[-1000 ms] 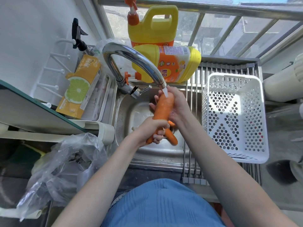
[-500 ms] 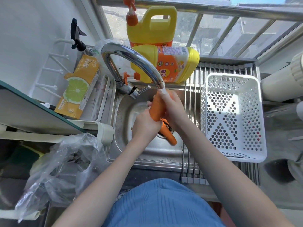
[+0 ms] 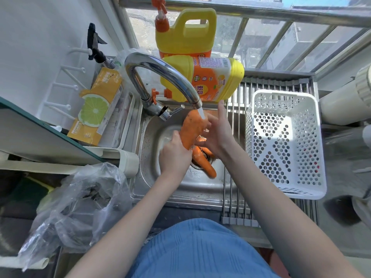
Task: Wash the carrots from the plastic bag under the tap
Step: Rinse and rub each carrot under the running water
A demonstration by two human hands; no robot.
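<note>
The left hand (image 3: 175, 155) is curling its fingers round the lower end of a big carrot (image 3: 191, 131), holding it tilted under the tap (image 3: 160, 77), whose water is running onto the carrot's upper end. The right hand (image 3: 217, 133) is lying against the carrot's right side with fingers spread and nearly straight, its grip closed on nothing. More carrots (image 3: 204, 163) are lying over the drain at the bottom of the sink (image 3: 180, 189), partly hidden by both hands.

Behind the tap, a yellow detergent jug (image 3: 208, 81) is lying on its side at the sink's back edge, its orange label carrying writing too small to read; a second yellow jug (image 3: 184, 35) is standing upright behind it. A yellow carton (image 3: 96, 109) printed with a lime slice is resting in a tray left of the sink; its lettering is not legible.

The crumpled plastic bag (image 3: 80, 201) is sitting on the bench left of the sink's near corner. A white perforated basket (image 3: 285, 143) is standing on the metal rack (image 3: 236, 197) over the sink's right side.
</note>
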